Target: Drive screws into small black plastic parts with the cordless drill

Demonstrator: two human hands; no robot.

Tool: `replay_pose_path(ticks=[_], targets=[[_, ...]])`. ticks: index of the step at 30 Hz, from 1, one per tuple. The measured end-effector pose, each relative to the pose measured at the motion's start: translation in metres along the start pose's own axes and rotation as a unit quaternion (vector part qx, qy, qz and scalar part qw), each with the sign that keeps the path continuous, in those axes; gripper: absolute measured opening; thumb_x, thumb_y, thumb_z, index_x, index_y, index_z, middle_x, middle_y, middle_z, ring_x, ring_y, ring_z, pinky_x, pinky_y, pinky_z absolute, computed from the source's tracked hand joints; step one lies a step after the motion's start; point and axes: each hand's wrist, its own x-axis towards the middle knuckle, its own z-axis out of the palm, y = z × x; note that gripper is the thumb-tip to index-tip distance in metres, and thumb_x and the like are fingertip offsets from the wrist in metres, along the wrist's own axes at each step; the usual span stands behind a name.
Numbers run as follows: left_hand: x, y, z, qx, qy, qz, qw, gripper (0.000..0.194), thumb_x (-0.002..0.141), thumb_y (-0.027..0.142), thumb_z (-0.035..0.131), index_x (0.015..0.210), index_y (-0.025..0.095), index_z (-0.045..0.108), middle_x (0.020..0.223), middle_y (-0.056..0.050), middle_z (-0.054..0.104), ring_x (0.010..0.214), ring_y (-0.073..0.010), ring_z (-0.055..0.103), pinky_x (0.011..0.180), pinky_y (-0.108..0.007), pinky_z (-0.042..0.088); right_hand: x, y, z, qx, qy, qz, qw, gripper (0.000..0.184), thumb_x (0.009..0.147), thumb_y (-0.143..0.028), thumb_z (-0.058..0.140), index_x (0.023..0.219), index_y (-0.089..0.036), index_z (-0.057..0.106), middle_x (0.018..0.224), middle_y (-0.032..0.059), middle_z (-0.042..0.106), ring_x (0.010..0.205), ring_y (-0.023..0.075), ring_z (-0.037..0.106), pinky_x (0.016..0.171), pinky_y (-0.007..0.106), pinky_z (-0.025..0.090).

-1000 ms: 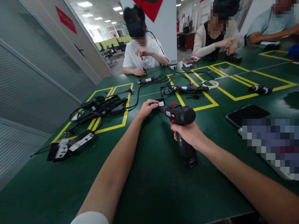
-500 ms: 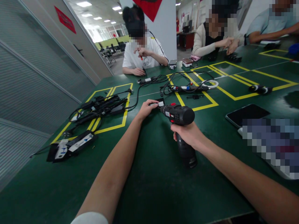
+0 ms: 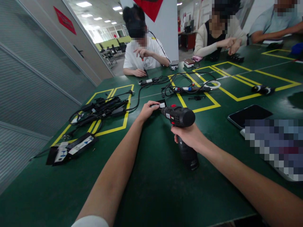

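My right hand (image 3: 186, 135) is wrapped round the grip of a black cordless drill (image 3: 181, 116) with red buttons. The drill's nose points left and away, its tip close to a small black piece with a white label (image 3: 162, 104) on the table. Whether the tip touches that piece I cannot tell. My left hand (image 3: 148, 109) grips the near left side of the labelled piece with closed fingers, which cover part of it. Beneath both hands lies the dark green table (image 3: 151, 176).
Black cables and adapters (image 3: 104, 108) lie in a yellow-taped area at left, near a black case with white labels (image 3: 81, 145). Corded tools (image 3: 189, 89) lie beyond my hands. A phone (image 3: 251, 115) rests at right. Across the table a person (image 3: 144, 53) sits; others sit further right.
The whole view has shifted very slightly. The drill and my right hand sit a little further left, closer to the labelled piece. My left hand keeps its hold.
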Motion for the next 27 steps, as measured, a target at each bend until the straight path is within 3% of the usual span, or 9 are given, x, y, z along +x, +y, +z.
replay_pose_path(ticks=[27], targets=[[-0.0017, 0.0058, -0.0001, -0.011, -0.001, -0.009, 1.0, 0.032, 0.075, 0.037, 0.062, 0.101, 0.02, 0.069, 0.11, -0.005, 0.065, 0.106, -0.0221, 0.057, 0.1, -0.036, 0.04, 0.0002, 0.0001, 0.0017, -0.001, -0.005, -0.008, 1.0, 0.003, 0.068, -0.018, 0.057, 0.066, -0.018, 0.054, 0.047, 0.0008, 0.056, 0.041, 0.014, 0.055, 0.041, 0.024, 0.041]])
